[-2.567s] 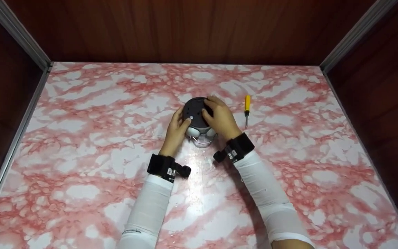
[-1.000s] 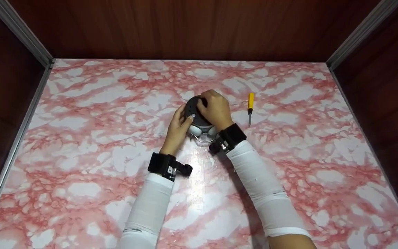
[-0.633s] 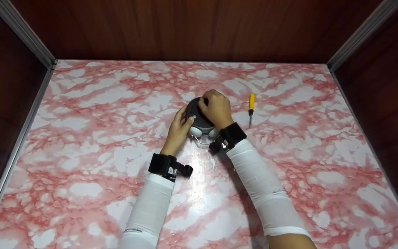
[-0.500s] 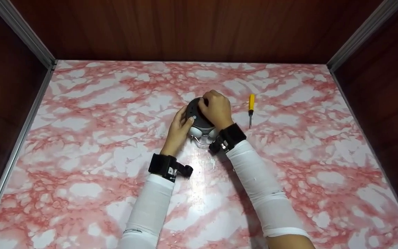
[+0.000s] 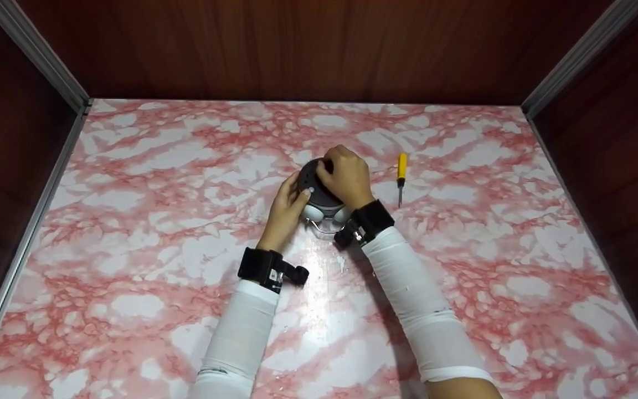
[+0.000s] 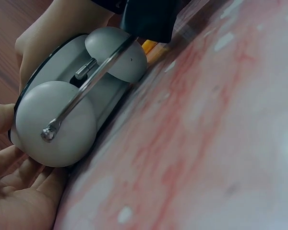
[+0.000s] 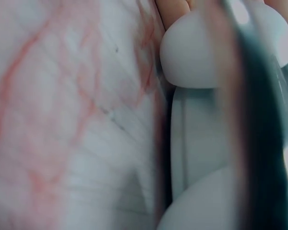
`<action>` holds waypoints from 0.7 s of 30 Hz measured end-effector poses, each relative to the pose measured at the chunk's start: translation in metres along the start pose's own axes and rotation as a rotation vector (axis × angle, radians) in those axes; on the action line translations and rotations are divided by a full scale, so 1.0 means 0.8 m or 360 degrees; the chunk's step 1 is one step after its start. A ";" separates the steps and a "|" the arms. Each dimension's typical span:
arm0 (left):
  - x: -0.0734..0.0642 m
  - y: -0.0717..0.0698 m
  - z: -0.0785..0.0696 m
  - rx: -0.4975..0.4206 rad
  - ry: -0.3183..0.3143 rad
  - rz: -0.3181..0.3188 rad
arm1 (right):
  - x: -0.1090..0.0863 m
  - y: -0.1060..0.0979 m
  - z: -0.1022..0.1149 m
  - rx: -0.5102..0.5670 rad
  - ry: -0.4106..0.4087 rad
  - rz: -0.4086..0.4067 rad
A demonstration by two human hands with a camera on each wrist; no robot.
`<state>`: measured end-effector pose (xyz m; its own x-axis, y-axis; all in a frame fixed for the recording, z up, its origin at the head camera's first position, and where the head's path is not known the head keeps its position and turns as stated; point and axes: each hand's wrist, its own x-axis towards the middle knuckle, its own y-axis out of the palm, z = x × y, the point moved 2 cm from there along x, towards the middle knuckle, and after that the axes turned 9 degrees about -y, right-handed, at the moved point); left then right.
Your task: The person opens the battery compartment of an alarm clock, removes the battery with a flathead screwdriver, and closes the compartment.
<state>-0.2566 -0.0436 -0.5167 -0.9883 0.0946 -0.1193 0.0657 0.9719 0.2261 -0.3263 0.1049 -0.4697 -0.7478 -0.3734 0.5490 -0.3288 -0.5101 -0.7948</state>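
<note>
A twin-bell alarm clock (image 5: 319, 194) lies face down on the table, its round black back upward. Two pale bells, a hammer and a wire handle point toward me; the left wrist view shows the bells (image 6: 55, 124) closely. My left hand (image 5: 283, 213) grips the clock's left side, thumb on the back near a small pale spot, fingers around the rim. My right hand (image 5: 346, 174) lies over the right part of the back with curled fingers, thumb and forefinger drawn together on it. Whatever lies beneath those fingertips is hidden. The right wrist view holds a bell (image 7: 192, 52) and blurred handle.
A screwdriver (image 5: 401, 172) with a yellow handle lies right of the clock, its tip toward me. The red-and-white marbled table (image 5: 158, 221) is bounded by dark wooden panels (image 5: 308, 50) at the back and both sides.
Since the earliest frame, my right hand has gone from spread along the clock's right edge to curled over its back. Over the last second both hands stay nearly still.
</note>
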 end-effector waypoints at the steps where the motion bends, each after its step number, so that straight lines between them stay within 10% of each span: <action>1: 0.000 0.000 0.000 -0.0009 -0.0011 0.0000 | 0.000 0.000 0.000 0.0006 0.0000 0.0005; 21: 0.001 -0.003 -0.001 0.0130 0.0046 -0.0023 | 0.003 0.001 0.000 -0.0008 0.0024 0.0038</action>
<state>-0.2578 -0.0458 -0.5164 -0.9928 0.0752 -0.0936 0.0611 0.9876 0.1448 -0.3283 0.1037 -0.4691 -0.7638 -0.3738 0.5262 -0.3140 -0.4971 -0.8089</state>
